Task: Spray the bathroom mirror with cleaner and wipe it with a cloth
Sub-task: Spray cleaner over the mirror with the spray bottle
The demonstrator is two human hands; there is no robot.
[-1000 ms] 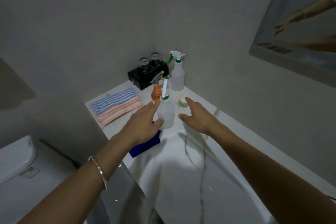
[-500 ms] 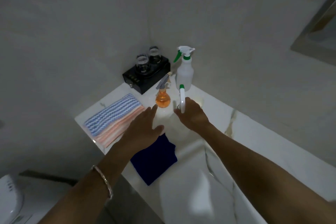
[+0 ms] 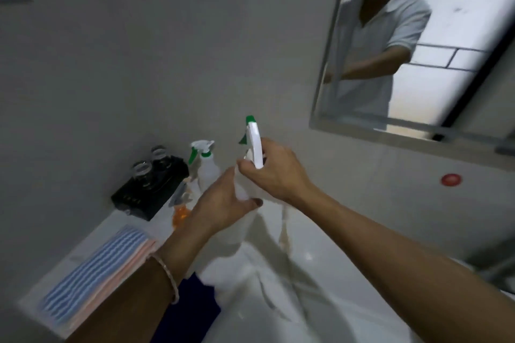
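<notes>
A spray bottle (image 3: 255, 147) is held up above the worktop (image 3: 320, 287), clear of its surface, in front of the wall (image 3: 167, 64) and to the lower left of the mirror (image 3: 446, 8). Its neck, just under the white trigger head, is gripped by the right hand (image 3: 278, 175), whose fingers are curled and clamped round it; the green nozzle is seen pointing up and away. The pale body of the bottle is held lower down by the left hand (image 3: 223, 203), with the fingers wrapped round the far side and the thumb pressed on the near side. A bracelet (image 3: 168, 277) is worn on the left wrist.

The mirror is mounted on the wall at the upper right, and a person in a white shirt is reflected in it. A dark blue cloth (image 3: 195, 303) is seen lying on the worktop near its front edge, partly hidden under the left forearm. To its left, striped cloths (image 3: 92, 267), one blue and white and one pink, are laid folded side by side. In the corner a second spray bottle (image 3: 207, 168) is stood upright, with a small orange bottle (image 3: 180, 213) near it and a black box (image 3: 150, 192) carrying two glass jars (image 3: 149, 166) to the left. A red round mark (image 3: 451, 179) is seen on the wall below the mirror. Much of the view is blurred
</notes>
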